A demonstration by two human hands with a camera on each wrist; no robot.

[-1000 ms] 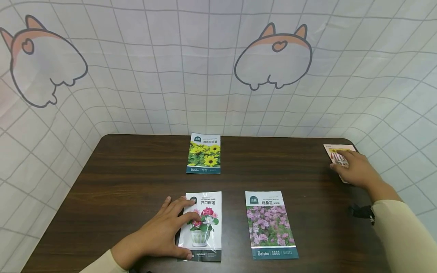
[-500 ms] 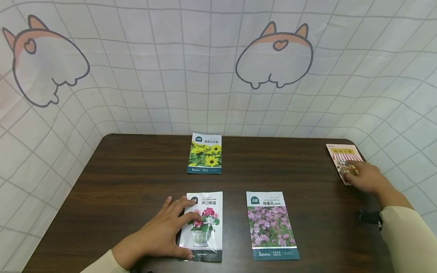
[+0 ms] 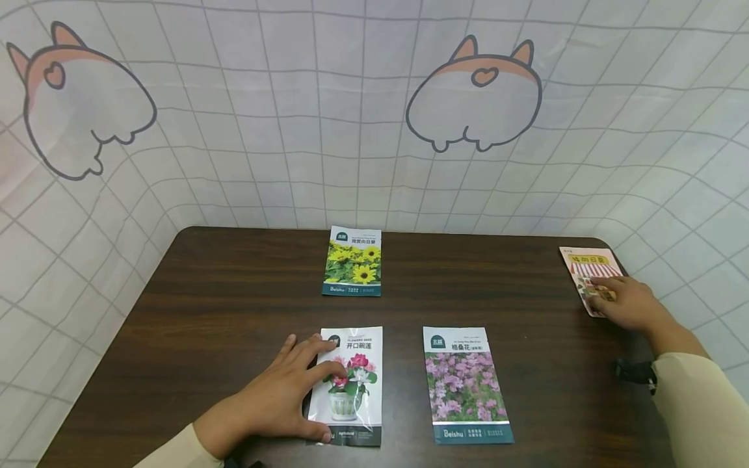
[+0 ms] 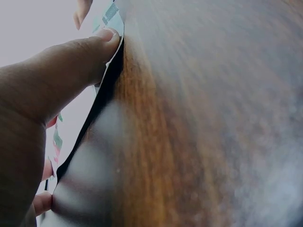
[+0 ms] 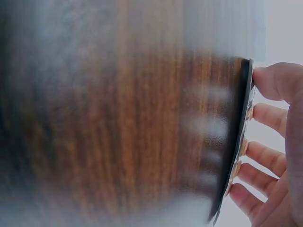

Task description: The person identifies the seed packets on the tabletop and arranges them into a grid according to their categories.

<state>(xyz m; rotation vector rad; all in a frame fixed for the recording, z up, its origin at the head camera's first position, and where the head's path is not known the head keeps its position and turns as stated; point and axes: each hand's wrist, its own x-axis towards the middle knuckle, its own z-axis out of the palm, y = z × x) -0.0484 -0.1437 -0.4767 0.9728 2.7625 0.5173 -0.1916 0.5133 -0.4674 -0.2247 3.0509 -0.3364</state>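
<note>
My left hand (image 3: 275, 396) rests with spread fingers on a white seed packet (image 3: 359, 390) printed with pink flowers in a pot. In the left wrist view the thumb (image 4: 94, 52) presses on this packet near its edge. At the far right, the fingertips of my right hand (image 3: 634, 305) touch the lower half of a pink seed packet (image 3: 591, 260) with a striped awning print. The right wrist view shows the fingers (image 5: 267, 158) spaced apart on its face. Both packets lie on the table, and the hands partly cover them.
A packet with purple flowers (image 3: 465, 390) lies between the two hands. Farther back, near the table's rear edge, is a packet with yellow flowers (image 3: 354, 260). The dark wooden table (image 3: 234, 292) is bordered by a white checked cloth (image 3: 351, 130) behind and at the sides.
My right hand has slid toward the near end of the pink packet and slightly right, uncovering its upper part. The left hand stays in place on the white packet.
</note>
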